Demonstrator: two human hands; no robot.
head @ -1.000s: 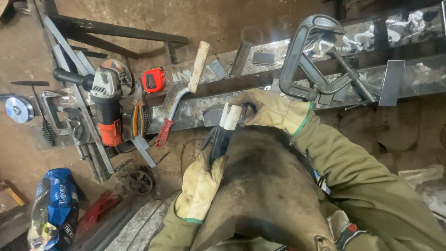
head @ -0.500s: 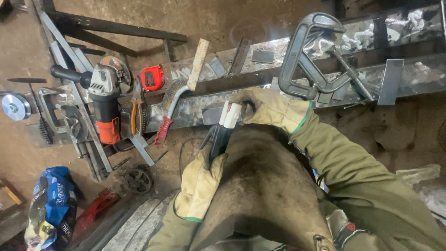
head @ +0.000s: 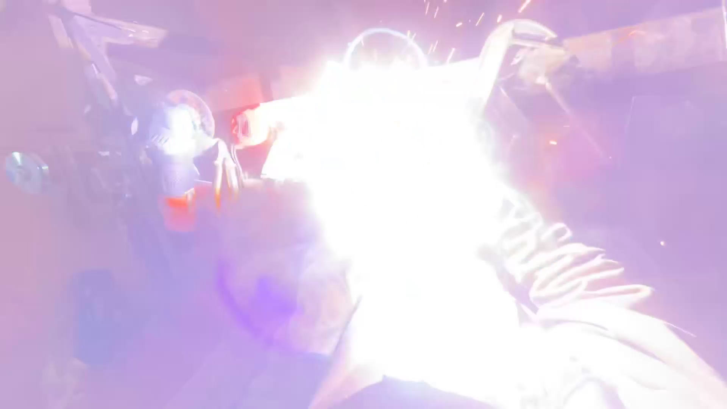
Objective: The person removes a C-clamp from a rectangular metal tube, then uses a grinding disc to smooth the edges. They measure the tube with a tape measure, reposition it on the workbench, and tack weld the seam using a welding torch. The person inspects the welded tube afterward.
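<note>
A blinding white welding flash (head: 394, 189) fills the middle of the head view, and sparks (head: 454, 23) fly off above it. Both of my gloved hands are lost inside the glare, so I cannot see what they hold. Only my right sleeve (head: 568, 265) shows, with its folds running in from the lower right toward the flash. The large C-clamp (head: 522, 38) stands faintly at the flash's upper right edge, on the metal frame.
Everything is washed violet. On the left I can dimly make out the angle grinder (head: 178, 151), a red tape measure (head: 246, 125), a round disc (head: 23, 170) at the far left, and a blue bag (head: 95, 318) low down.
A welding arc has lit where my gloved hands held the dark tool at the frame. Its glare now hides the hands, the tool and most of the scene.
</note>
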